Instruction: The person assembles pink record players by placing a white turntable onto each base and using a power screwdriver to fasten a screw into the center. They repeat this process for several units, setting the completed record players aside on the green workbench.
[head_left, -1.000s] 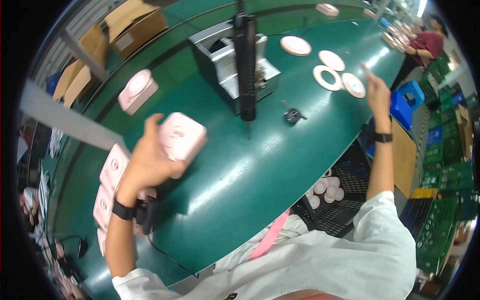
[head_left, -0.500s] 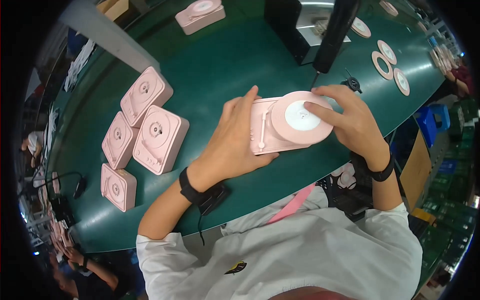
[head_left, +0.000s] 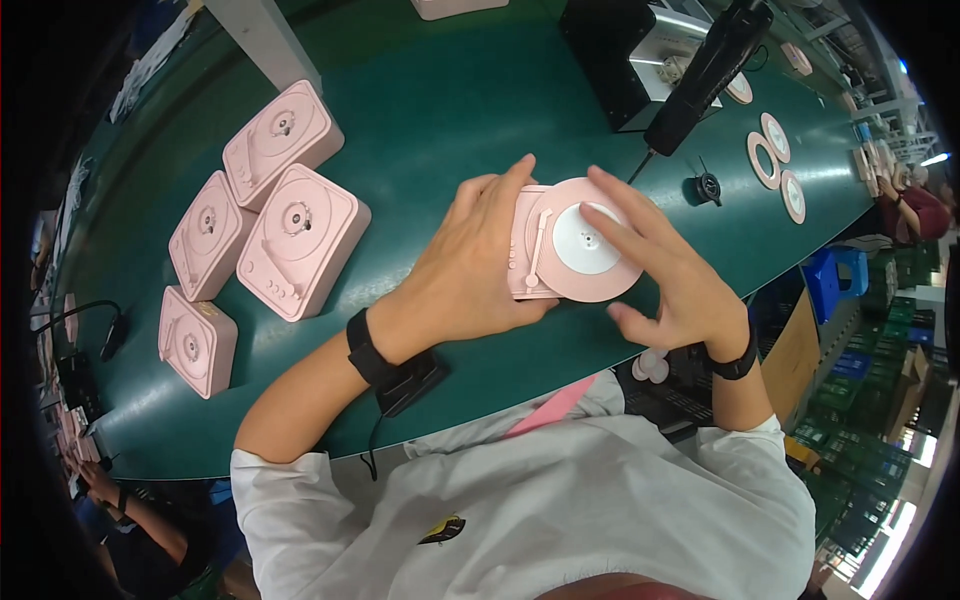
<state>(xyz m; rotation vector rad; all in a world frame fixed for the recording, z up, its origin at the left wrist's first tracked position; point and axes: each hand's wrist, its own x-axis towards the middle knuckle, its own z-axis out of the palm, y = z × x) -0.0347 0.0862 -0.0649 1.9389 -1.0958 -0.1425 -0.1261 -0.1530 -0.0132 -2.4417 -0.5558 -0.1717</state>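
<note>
On the green table before me lies a pink toy record player (head_left: pixel 524 260) with a small tonearm. My left hand (head_left: pixel 465 255) grips its left side, fingers along the far edge and thumb at the near edge. A pink disc (head_left: pixel 590 288) with a white centre label sits on the player, its left edge by the tonearm. My right hand (head_left: pixel 675 270) is open over the disc's right side, fingers spread, thumb apart below. Whether its fingertips touch the disc I cannot tell. The player's right part is hidden under the disc and hand.
Several pink player bodies without discs (head_left: pixel 300 240) stand at the left. A black electric screwdriver (head_left: pixel 705 85) hangs beyond my right hand, beside a black machine (head_left: pixel 610 60). A small black round part (head_left: pixel 707 187) and pink rings and discs (head_left: pixel 793 197) lie at the right.
My right fingers have spread from their hold on the disc's rim, and the thumb now shows apart. The disc looks more level and closer to the tonearm. The left hand keeps its grip.
</note>
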